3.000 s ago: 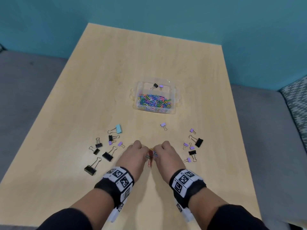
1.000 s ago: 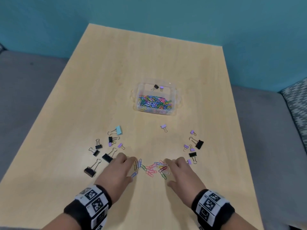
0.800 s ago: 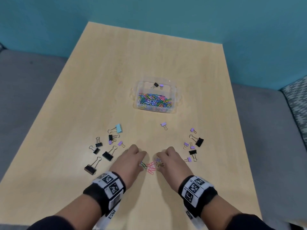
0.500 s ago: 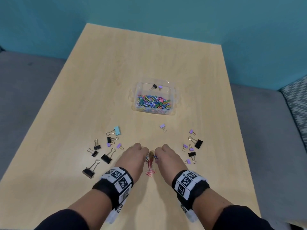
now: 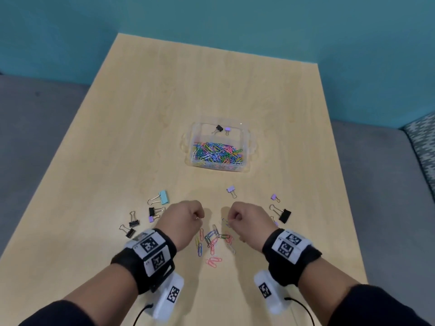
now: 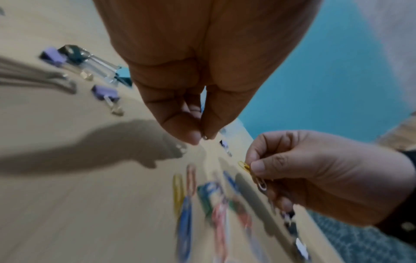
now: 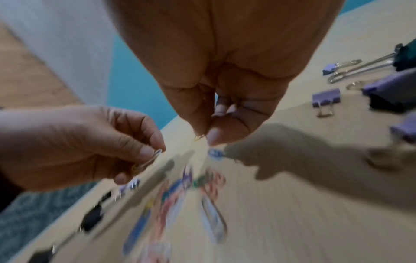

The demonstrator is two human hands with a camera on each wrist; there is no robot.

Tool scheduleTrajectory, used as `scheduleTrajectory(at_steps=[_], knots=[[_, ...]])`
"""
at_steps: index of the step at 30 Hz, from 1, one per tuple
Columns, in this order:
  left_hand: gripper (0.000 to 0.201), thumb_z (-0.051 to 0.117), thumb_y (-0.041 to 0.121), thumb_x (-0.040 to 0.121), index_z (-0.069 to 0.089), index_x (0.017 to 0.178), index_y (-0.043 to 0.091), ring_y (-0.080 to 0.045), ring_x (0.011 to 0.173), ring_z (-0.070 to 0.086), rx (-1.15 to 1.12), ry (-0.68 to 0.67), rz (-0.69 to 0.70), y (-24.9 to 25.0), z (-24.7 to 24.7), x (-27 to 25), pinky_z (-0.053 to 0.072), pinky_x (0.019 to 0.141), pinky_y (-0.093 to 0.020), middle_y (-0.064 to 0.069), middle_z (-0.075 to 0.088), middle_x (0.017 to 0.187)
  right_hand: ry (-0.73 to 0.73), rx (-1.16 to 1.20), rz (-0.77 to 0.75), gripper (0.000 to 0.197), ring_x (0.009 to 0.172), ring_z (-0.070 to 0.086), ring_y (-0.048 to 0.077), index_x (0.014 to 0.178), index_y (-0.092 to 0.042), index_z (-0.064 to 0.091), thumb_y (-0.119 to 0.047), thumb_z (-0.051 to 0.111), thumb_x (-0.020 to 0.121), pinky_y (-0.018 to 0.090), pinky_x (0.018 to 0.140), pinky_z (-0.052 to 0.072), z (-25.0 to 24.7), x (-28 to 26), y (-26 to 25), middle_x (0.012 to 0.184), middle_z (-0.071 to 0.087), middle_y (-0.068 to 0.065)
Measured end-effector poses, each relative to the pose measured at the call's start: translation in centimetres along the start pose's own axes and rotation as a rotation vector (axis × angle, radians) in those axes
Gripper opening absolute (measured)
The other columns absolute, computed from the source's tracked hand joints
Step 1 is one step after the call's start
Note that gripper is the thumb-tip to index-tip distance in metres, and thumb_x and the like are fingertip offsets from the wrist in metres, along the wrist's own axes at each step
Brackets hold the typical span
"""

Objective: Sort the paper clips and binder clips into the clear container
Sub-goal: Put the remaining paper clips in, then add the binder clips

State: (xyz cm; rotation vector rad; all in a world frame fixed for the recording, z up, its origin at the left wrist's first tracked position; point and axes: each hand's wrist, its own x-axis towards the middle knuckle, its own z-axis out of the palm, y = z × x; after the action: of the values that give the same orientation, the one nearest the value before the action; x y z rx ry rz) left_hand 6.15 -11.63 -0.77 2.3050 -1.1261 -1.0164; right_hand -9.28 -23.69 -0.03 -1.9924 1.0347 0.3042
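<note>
Head view: left hand [image 5: 182, 220] & right hand [image 5: 247, 220] each pinch a few paper clips [image 5: 213, 242]; rest lie loose on table [image 5: 164, 102] betw. wrists, well short of container [image 5: 220, 147]. Clips look light, slippery, tangle-prone; best pinched by wire loops.

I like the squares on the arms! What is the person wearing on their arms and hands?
Both hands, left and right, are bare. Each wrist has a black band with white tags of black squares. White boxes with black cables hang below. Sleeves are black.
</note>
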Motion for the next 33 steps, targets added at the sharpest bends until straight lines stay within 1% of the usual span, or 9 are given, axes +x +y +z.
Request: scheduleTrajectory(at_steps=[5,10,14,17,19,23,25,28,33], knots=[[0.017,0.062,0.005,0.081,0.062,0.072,0.019,-0.017,0.046,0.059,-0.278,0.105,0.003,2.6,-4.7,4.2,0.044,0.041,-0.021,0.004,0.055,0.059,0.058,0.34,0.045,0.019,0.043,0.049,0.019,0.069,-0.017,0.058,-0.003,0.051,0.079,0.03,0.047,0.04,-5.1,3.3,-2.5,0.054,0.051,0.002],[0.023,0.062,0.001,0.078,0.062,0.069,0.022,-0.024,0.052,0.062,-0.341,0.237,0.055,5.7,-8.1,8.8,0.052,0.051,-0.028,0.001,0.056,0.06,0.29,0.37,-0.05,0.011,0.049,0.055,0.019,0.075,-0.008,0.061,0.0,0.055,0.082,0.03,0.05,0.052,-9.2,7.1,-5.7,0.059,0.058,0.007],[0.012,0.063,0.008,0.081,0.065,0.084,0.02,-0.027,0.06,0.065,-0.388,0.268,0.069,6.0,-8.3,9.7,0.055,0.065,-0.035,-0.003,0.063,0.074,0.307,0.482,-0.034,0.008,0.06,0.062,0.026,0.089,-0.012,0.062,-0.006,0.057,0.087,0.04,0.064,0.059,-9.4,8.5,-6.2,0.073,0.059,0.006],[0.016,0.058,0.008,0.083,0.068,0.091,0.019,-0.028,0.065,0.068,-0.29,0.292,0.029,4.1,-7.4,7.9,0.057,0.068,-0.036,-0.004,0.066,0.08,0.316,0.328,-0.049,0.022,0.07,0.063,0.031,0.083,-0.029,0.061,-0.011,0.049,0.086,0.04,0.067,0.056,-7.9,7.5,-3.9,0.074,0.058,-0.005],[0.017,0.054,0.009,0.084,0.067,0.09,0.019,-0.028,0.068,0.068,-0.161,0.189,0.013,2.3,-5.5,5.6,0.055,0.068,-0.033,-0.008,0.068,0.083,0.185,0.17,-0.044,0.025,0.077,0.058,0.024,0.088,-0.027,0.064,-0.01,0.046,0.086,0.033,0.073,0.048,-5.8,5.7,-2.1,0.074,0.056,-0.01],[0.027,0.053,0.019,0.088,0.065,0.111,0.024,-0.021,0.097,0.06,0.142,-0.055,0.027,-0.9,-0.4,0.6,0.045,0.084,-0.028,-0.001,0.058,0.107,-0.027,-0.252,-0.078,0.038,0.106,0.054,0.027,0.118,-0.017,0.06,-0.006,0.043,0.086,0.034,0.087,0.044,-0.5,1.2,0.4,0.116,0.056,0.005],[0.033,0.054,0.021,0.089,0.059,0.121,0.028,-0.018,0.1,0.055,0.162,-0.06,0.101,-1.6,1.9,-1.1,0.045,0.088,-0.032,0.002,0.05,0.109,-0.015,-0.316,-0.155,0.043,0.108,0.045,0.025,0.123,-0.018,0.053,-0.005,0.043,0.084,0.038,0.086,0.045,1.4,-0.3,0.9,0.117,0.047,0.003],[0.028,0.053,0.02,0.088,0.061,0.111,0.033,-0.02,0.094,0.05,0.269,-0.024,0.238,-1.6,4.2,-2.8,0.047,0.077,-0.033,0.004,0.046,0.099,0.005,-0.437,-0.291,0.042,0.104,0.039,0.024,0.118,-0.017,0.052,-0.004,0.044,0.08,0.037,0.081,0.044,3.5,-2.2,1.1,0.113,0.045,0.003],[0.018,0.06,0.027,0.085,0.065,0.102,0.022,-0.022,0.095,0.052,0.246,0.013,0.23,-2.5,4.2,-4.5,0.046,0.079,-0.033,0.002,0.049,0.102,0.065,-0.418,-0.366,0.028,0.094,0.041,0.021,0.107,-0.016,0.059,-0.008,0.047,0.083,0.031,0.073,0.04,4.9,-4.6,2.5,0.103,0.047,0.001]])
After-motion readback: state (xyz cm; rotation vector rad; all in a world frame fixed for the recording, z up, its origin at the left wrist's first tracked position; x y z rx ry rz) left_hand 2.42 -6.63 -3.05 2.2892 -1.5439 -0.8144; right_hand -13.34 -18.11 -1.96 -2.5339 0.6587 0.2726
